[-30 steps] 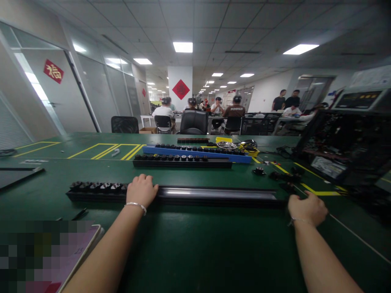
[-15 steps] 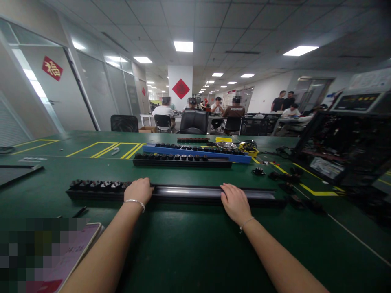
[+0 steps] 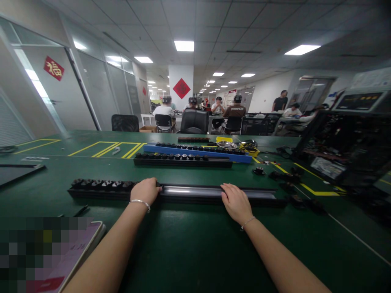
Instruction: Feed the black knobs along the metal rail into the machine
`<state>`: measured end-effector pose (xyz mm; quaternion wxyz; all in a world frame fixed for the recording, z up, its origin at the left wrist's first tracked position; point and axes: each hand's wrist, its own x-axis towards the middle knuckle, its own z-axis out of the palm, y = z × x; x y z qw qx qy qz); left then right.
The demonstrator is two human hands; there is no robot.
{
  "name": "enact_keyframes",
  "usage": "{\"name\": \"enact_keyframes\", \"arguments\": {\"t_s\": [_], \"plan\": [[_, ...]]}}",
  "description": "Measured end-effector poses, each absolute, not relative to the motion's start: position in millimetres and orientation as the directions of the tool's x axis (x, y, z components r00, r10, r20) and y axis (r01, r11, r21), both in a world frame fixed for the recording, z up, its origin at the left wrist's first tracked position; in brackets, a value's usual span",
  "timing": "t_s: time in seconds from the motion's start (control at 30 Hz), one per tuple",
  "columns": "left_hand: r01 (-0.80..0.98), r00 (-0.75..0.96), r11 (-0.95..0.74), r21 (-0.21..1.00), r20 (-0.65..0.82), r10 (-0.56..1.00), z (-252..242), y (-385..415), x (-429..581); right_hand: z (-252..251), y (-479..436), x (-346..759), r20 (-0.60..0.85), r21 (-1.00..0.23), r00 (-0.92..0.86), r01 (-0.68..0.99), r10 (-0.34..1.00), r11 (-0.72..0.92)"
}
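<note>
A long black rail point(image 3: 195, 191) lies across the green table in front of me. Several small black parts point(image 3: 100, 184) fill its left end, and the rest of its shiny channel is bare. My left hand point(image 3: 146, 191) sits on the rail just right of those parts, fingers curled over it. My right hand point(image 3: 235, 201) rests on the rail further right, fingers bent down into the channel. Their tips, and anything under them, are hidden. Loose black parts point(image 3: 284, 177) lie beyond the rail's right end.
Behind it lie a second black rail point(image 3: 183, 160) and a blue rail point(image 3: 198, 150), both holding parts. A phone point(image 3: 76, 252) lies at the near left and a dark machine point(image 3: 345, 150) stands at the right. People sit at desks in the background.
My right hand has come left from the loose parts at the rail's right end onto the middle of the rail. My left hand has slid slightly right along it.
</note>
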<state>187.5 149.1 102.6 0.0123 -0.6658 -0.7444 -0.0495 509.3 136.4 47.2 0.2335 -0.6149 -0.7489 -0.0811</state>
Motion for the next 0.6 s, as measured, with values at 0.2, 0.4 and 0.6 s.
{"name": "enact_keyframes", "arguments": {"t_s": [0.2,0.4,0.6], "plan": [[0.992,-0.105,0.096,0.085,0.103,0.989,97,152,190,48,136,509,0.454,-0.163,-0.141,0.957,0.88,0.238],[0.988,-0.077,0.058,0.141,0.133,0.988,91,155,193,46,138,510,0.458,-0.164,-0.145,0.956,0.877,0.244],[0.983,-0.076,0.066,0.173,0.051,0.996,93,159,189,45,138,510,0.459,-0.17,-0.135,0.957,0.878,0.236]]}}
